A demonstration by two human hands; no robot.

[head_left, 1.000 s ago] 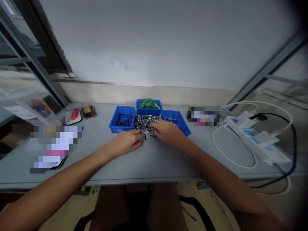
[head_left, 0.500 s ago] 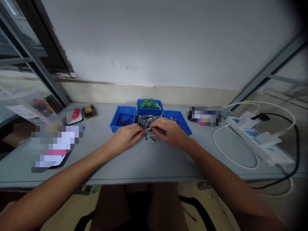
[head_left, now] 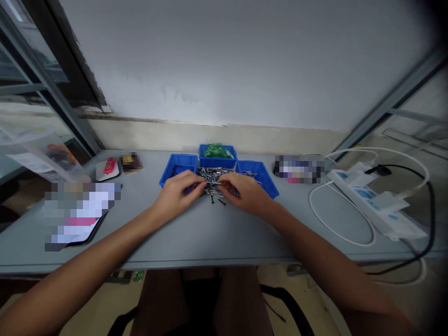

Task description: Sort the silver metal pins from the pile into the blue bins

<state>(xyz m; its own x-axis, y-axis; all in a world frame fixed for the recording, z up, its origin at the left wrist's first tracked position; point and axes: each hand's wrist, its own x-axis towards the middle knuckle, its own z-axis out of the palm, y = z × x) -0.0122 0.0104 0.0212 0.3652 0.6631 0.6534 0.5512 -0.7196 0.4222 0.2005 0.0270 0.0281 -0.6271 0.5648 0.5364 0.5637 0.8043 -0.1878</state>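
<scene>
A pile of silver and black screws (head_left: 210, 175) lies on the desk between my two hands. My left hand (head_left: 178, 191) is closed in a pinch, and so is my right hand (head_left: 243, 189). One thin silver screw (head_left: 212, 182) spans the gap between their fingertips, just above the pile. Behind my left hand stands a blue bin (head_left: 178, 161) with dark screws inside, partly hidden by the fingers. Silver screws lie in another blue bin (head_left: 268, 179), beside my right hand. Two dark screws (head_left: 222, 201) lie loose at the pile's near edge.
Behind the pile is a third blue bin (head_left: 217, 162) holding green plastic pieces (head_left: 219, 150). A phone (head_left: 91, 228) lies at left, near a white dish with a pink object (head_left: 109, 165). To the right, a white power strip (head_left: 378, 203) has looping cables.
My left hand has turned and lifted slightly, its thumb and finger now plainly pinching. My right hand has shifted a little, and the silver screw now lies level between them.
</scene>
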